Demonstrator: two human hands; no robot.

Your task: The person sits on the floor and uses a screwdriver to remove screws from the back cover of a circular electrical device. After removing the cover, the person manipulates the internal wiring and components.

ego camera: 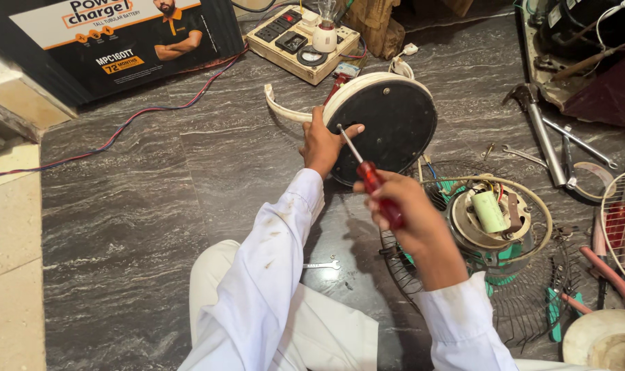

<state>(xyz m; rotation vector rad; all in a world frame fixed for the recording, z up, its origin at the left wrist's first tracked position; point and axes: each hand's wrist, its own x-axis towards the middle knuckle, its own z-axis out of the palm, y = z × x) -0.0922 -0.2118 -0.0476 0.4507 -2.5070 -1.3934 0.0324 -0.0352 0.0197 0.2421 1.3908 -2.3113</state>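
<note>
A round cream fan base with a black underside (393,124) stands on edge on the dark stone floor. My left hand (322,144) grips its left rim and steadies it. A screwdriver with a red handle (375,187) is in my right hand (402,213); its metal tip touches the black underside near my left thumb. Right of my right hand lies the fan's motor housing (491,216), with a pale green capacitor on top, resting in a wire guard (525,302).
A cream switch-and-socket board (300,42) and a large boxed battery (120,41) sit at the back. A hammer (540,130), spanners and pliers lie at the right. A small spanner (322,264) lies by my knee. A curved cream strip (285,110) lies behind the base.
</note>
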